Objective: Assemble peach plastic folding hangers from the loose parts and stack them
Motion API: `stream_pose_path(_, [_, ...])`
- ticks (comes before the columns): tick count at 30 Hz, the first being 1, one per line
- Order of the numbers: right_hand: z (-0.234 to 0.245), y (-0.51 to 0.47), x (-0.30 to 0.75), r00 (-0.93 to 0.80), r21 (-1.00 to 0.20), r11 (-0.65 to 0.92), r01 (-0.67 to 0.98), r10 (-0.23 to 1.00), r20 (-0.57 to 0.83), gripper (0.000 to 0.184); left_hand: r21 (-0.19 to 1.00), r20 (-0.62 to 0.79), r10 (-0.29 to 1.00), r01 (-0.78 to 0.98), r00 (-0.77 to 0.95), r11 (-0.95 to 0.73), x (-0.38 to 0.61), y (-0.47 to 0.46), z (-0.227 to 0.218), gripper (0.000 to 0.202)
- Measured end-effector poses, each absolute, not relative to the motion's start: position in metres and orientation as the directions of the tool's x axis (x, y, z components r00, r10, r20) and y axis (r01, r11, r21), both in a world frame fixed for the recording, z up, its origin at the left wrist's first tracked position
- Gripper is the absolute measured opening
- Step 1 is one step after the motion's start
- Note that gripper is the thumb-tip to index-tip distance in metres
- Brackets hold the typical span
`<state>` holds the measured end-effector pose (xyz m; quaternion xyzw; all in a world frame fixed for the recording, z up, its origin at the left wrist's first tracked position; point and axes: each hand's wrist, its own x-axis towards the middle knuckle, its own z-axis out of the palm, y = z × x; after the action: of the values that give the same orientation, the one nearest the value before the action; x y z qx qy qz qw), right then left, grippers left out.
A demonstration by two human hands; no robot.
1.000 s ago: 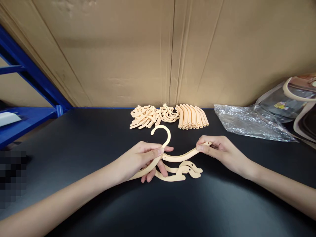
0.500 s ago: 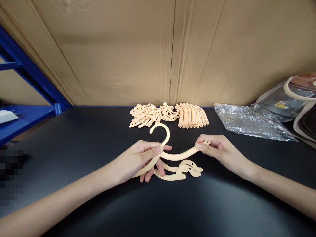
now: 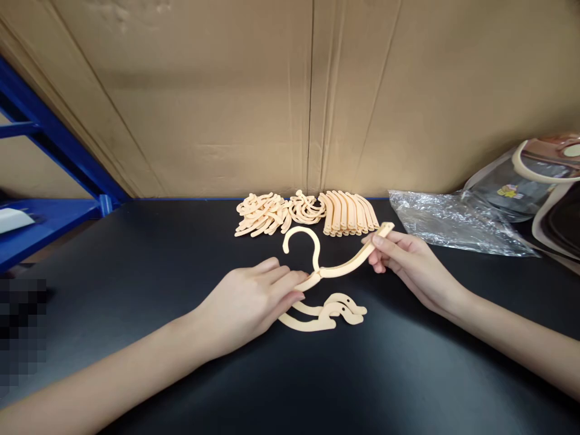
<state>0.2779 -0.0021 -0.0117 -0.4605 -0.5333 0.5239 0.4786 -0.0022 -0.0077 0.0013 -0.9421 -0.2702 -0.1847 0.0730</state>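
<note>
Now the right hand [image 3: 401, 261] has lifted its end of the hanger [image 3: 345, 265] higher, and the left hand [image 3: 251, 302] has gone flat. Right fingers pinch the tip tight. Left fingers lie stretched out over the other end, likely pressing it down so it stays put. Loose pieces [image 3: 324, 312] lie just below, on the black table [image 3: 136, 254]. Piles of parts [image 3: 348, 212] sit at the back by the cardboard wall [image 3: 203, 109]. A plastic bag [image 3: 453, 225] lies on the right, a blue rack [image 3: 54, 211] on the left.

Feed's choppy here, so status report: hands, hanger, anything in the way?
Left hand laid over hanger left arm. Right hand pinching right tip, tilted up. Loose pieces underneath; none blocking.
</note>
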Motion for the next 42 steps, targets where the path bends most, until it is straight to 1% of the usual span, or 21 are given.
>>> stream_pose_path(2, [-0.011, -0.005, 0.273, -0.196, -0.999, 0.032, -0.012, 0.98, 0.034, 0.022, -0.122, 0.395, 0.41, 0.489, 0.822, -0.863, 0.001, -0.01, 0.002, 0.024])
stream_pose_path(5, [-0.007, -0.013, 0.265, -0.335, -0.996, 0.073, 0.057, 0.941, 0.05, 0.025, -0.211, 0.395, 0.346, 0.45, 0.851, -0.867, 0.005, -0.014, 0.006, 0.021])
stream_pose_path(8, [-0.003, -0.022, 0.258, -0.451, -0.973, 0.151, 0.175, 0.891, 0.056, 0.024, -0.209, 0.377, 0.336, 0.433, 0.863, -0.877, 0.008, -0.018, 0.007, 0.021])
stream_pose_path(10, [-0.001, -0.026, 0.256, -0.495, -0.949, 0.202, 0.242, 0.867, 0.058, 0.024, -0.199, 0.347, 0.336, 0.419, 0.875, -0.886, 0.009, -0.02, 0.007, 0.022])
stream_pose_path(13, [-0.001, -0.028, 0.255, -0.524, -0.926, 0.254, 0.279, 0.848, 0.074, 0.027, -0.209, 0.318, 0.324, 0.399, 0.891, -0.893, 0.01, -0.021, 0.006, 0.022])
stream_pose_path(17, [-0.004, -0.027, 0.257, -0.461, -0.927, 0.267, 0.262, 0.879, 0.123, 0.029, -0.241, 0.378, 0.302, 0.408, 0.875, -0.881, 0.009, -0.018, 0.008, 0.021])
stream_pose_path(20, [-0.008, -0.022, 0.262, -0.321, -0.932, 0.263, 0.249, 0.931, 0.177, 0.032, -0.272, 0.423, 0.298, 0.433, 0.856, -0.859, 0.004, -0.012, 0.01, 0.019])
stream_pose_path(23, [-0.012, -0.015, 0.268, -0.18, -0.93, 0.255, 0.265, 0.96, 0.212, 0.034, -0.283, 0.455, 0.328, 0.484, 0.828, -0.828, -0.001, -0.004, 0.009, 0.019])
stream_pose_path(26, [-0.015, -0.009, 0.272, -0.113, -0.922, 0.247, 0.298, 0.968, 0.223, 0.036, -0.262, 0.499, 0.372, 0.545, 0.783, -0.797, -0.004, 0.002, 0.007, 0.019])
stream_pose_path(28, [-0.018, -0.008, 0.274, -0.103, -0.901, 0.265, 0.343, 0.964, 0.245, 0.036, -0.247, 0.516, 0.399, 0.578, 0.758, -0.778, -0.005, 0.005, 0.006, 0.019])
stream_pose_path(32, [-0.02, -0.007, 0.274, -0.159, -0.85, 0.305, 0.43, 0.952, 0.261, 0.033, -0.216, 0.516, 0.449, 0.618, 0.73, -0.756, -0.005, 0.006, 0.004, 0.018])
stream_pose_path(34, [-0.022, -0.006, 0.274, -0.177, -0.85, 0.286, 0.442, 0.957, 0.23, 0.034, -0.198, 0.523, 0.467, 0.634, 0.713, -0.748, -0.006, 0.006, 0.004, 0.018])
stream_pose_path(38, [-0.022, -0.006, 0.273, -0.177, -0.853, 0.23, 0.468, 0.97, 0.164, 0.044, -0.16, 0.506, 0.503, 0.649, 0.701, -0.744, -0.007, 0.007, 0.001, 0.019])
stream_pose_path(42, [-0.019, -0.006, 0.273, -0.2, -0.814, 0.239, 0.53, 0.968, 0.154, 0.044, -0.147, 0.446, 0.565, 0.679, 0.694, -0.719, -0.001, 0.006, 0.001, 0.019])
